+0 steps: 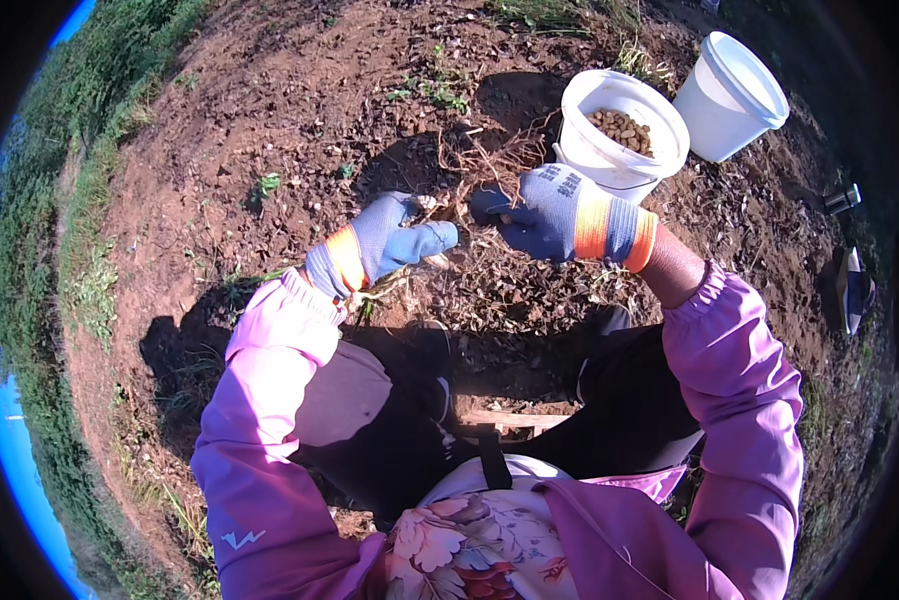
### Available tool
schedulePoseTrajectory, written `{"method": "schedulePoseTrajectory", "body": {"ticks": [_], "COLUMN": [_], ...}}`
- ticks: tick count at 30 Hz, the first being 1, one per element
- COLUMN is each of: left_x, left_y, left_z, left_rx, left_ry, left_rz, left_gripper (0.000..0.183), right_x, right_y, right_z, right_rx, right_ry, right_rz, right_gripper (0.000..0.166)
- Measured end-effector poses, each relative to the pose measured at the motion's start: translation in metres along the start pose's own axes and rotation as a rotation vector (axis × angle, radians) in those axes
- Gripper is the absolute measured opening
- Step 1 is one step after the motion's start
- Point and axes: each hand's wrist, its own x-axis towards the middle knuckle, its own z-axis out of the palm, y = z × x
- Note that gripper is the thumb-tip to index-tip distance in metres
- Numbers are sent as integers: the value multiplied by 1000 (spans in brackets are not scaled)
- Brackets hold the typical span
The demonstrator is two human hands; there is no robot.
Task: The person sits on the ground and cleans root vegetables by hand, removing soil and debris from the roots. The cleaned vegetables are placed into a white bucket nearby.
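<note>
Both hands wear grey-blue coated work gloves with orange cuffs. A dried, uprooted plant with tangled brown roots [498,161], likely a peanut plant, is between them. My left hand [397,240] is closed around its stems, with pale stalks showing below the wrist. At the root side, my right hand [550,214] has its fingers curled against the plant; what lies inside them is hidden. Just beyond the right hand stands a white plastic bucket [580,142], partly filled with unshelled peanuts [620,131].
A second white bucket [723,105] stands behind the first, its inside not visible. Dry leaves [524,292] litter the brown soil before my knees. A metal cup or flask [842,199] lies at the far right. Wooden slats [517,420] show between my legs.
</note>
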Motion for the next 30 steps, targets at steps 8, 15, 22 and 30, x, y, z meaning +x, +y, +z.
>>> {"method": "schedulePoseTrajectory", "body": {"ticks": [8, 15, 22, 30], "left_x": [-13, -8, -14, -16], "left_y": [-8, -8, 2, 3], "left_z": [-37, -55, -52, -41], "left_rx": [354, 326, 455, 467], "left_ry": [62, -184, 77, 111], "left_rz": [158, 353, 196, 375], "left_gripper": [29, 27, 21, 25], "right_x": [-1, -33, 16, 41], "right_y": [34, 148, 12, -34], "right_z": [-15, -49, -16, 11], "right_rx": [279, -627, 346, 384], "right_ry": [264, 765, 565, 498], "right_rz": [237, 437, -37, -230], "right_gripper": [17, 44, 31, 27]}}
